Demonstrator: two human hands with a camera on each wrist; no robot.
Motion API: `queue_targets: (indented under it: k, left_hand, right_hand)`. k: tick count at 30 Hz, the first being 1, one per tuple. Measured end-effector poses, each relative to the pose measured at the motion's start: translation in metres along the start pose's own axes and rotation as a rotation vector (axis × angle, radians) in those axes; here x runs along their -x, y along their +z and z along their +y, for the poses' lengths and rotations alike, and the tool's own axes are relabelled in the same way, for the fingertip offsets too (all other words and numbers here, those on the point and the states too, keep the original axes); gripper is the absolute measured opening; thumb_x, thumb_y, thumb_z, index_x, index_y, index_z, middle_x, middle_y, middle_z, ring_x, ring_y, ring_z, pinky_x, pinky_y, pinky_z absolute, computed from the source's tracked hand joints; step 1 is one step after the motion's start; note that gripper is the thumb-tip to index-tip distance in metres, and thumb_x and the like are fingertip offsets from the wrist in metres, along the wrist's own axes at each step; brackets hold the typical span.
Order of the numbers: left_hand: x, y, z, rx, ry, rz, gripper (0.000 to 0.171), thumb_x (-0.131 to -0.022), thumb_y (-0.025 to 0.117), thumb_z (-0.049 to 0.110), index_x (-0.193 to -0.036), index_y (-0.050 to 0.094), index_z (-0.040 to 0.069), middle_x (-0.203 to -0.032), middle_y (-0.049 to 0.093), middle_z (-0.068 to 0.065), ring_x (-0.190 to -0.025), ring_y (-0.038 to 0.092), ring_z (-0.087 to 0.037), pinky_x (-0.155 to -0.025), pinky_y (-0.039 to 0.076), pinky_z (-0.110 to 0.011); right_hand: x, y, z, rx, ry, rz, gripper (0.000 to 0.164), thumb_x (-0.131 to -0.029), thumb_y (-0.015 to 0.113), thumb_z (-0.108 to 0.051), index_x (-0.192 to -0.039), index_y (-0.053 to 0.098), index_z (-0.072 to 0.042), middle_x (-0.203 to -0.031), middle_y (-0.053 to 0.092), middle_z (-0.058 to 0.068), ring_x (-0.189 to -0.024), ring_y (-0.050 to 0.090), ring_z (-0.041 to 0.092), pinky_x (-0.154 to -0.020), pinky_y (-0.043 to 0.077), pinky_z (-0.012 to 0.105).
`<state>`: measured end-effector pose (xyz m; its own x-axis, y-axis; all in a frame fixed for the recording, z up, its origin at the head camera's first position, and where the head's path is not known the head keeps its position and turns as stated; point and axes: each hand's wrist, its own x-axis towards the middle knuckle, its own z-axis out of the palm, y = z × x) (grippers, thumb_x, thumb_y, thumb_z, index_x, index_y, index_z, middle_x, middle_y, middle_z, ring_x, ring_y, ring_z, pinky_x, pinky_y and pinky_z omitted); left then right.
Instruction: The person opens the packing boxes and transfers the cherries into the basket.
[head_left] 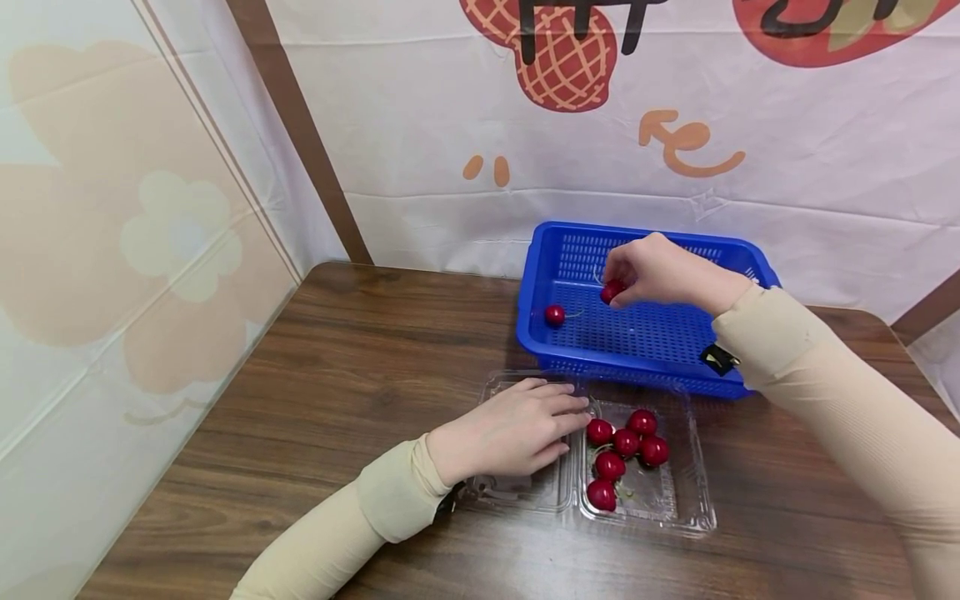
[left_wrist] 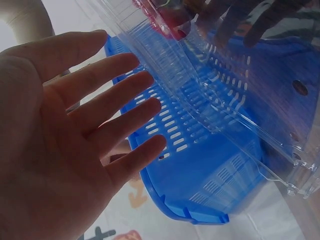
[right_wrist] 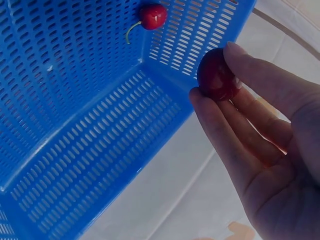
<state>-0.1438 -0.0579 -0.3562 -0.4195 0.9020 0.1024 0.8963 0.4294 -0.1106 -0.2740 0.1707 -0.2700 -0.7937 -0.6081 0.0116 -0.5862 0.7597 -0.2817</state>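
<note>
My right hand [head_left: 663, 271] pinches a dark red cherry [right_wrist: 218, 75] between thumb and fingertips, over the blue plastic basket [head_left: 637, 377]. Another cherry [head_left: 555, 315], with a green stem, lies on the basket's floor toward the left. In front of the basket is an open clear plastic clamshell box [head_left: 693, 500]; several cherries [head_left: 627, 443] lie in its right half. My left hand [head_left: 510, 429] lies over the left half with fingers extended, their tips near the middle fold. Its palm and straight fingers [left_wrist: 120, 115] hold nothing in the left wrist view.
The wooden table [head_left: 360, 358] carries both containers, the basket toward its back edge. Behind the table hangs a white printed cloth [head_left: 420, 225], and another pale cloth [head_left: 97, 367] with a flower print borders the left side.
</note>
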Motion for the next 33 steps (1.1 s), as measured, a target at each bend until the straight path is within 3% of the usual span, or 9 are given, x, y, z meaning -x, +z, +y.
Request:
queue_targets:
  k: [11,33]
  left_hand:
    - [0.000,0.001,-0.001,0.001,0.000,0.001,0.043,-0.091,0.051,0.033,-0.130,0.056,0.016,-0.135,0.053,-0.003,-0.127,0.041,-0.022,-0.104,0.037,-0.040]
    - [0.002,0.001,-0.002,-0.006,0.008,0.007,0.042,-0.090,0.051,0.032,-0.129,0.056,0.017,-0.134,0.054,-0.002,-0.126,0.042,-0.022,-0.105,0.036,-0.040]
  right_hand:
    - [-0.014,0.002,0.002,-0.006,0.020,-0.022,0.026,-0.070,0.078,-0.016,-0.090,0.067,-0.005,-0.084,0.070,0.009,-0.075,0.064,0.016,-0.072,0.057,0.039]
    - [-0.038,0.024,0.016,0.018,0.035,-0.043,0.024,-0.067,0.080,-0.014,-0.086,0.068,-0.005,-0.082,0.069,0.009,-0.073,0.062,0.017,-0.070,0.056,0.038]
